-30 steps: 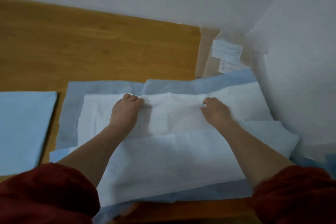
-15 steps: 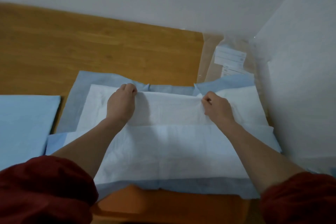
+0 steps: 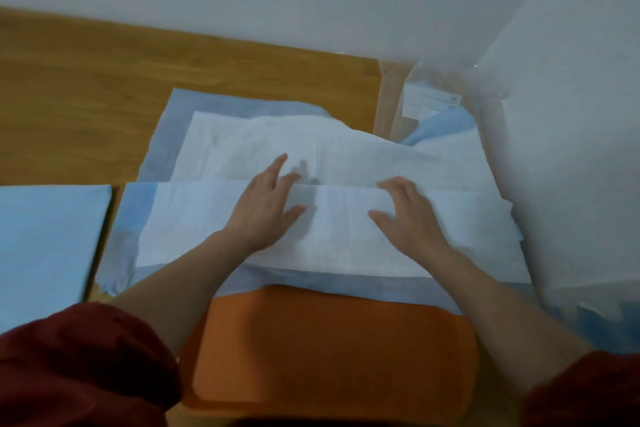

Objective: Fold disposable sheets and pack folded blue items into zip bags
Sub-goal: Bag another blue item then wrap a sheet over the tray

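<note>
Disposable sheet (image 3: 346, 229), white on blue, lies half-folded on the table (image 3: 86, 97) before me. My left hand (image 3: 266, 215) and right hand (image 3: 412, 218) press it, fingers spread flat. Beyond, its far flap billows; trapped air could, I judge, spring the fold open.

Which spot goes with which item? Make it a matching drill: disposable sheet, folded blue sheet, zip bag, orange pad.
Items
1. disposable sheet
2. folded blue sheet
3. clear zip bag
4. orange pad

Places
A. far right, beyond the spread sheet
B. pressed flat under the left hand and right hand
C. nearest the person, between the forearms
D. left edge of the view

Pairs: 1-B, 2-D, 3-A, 4-C
</note>
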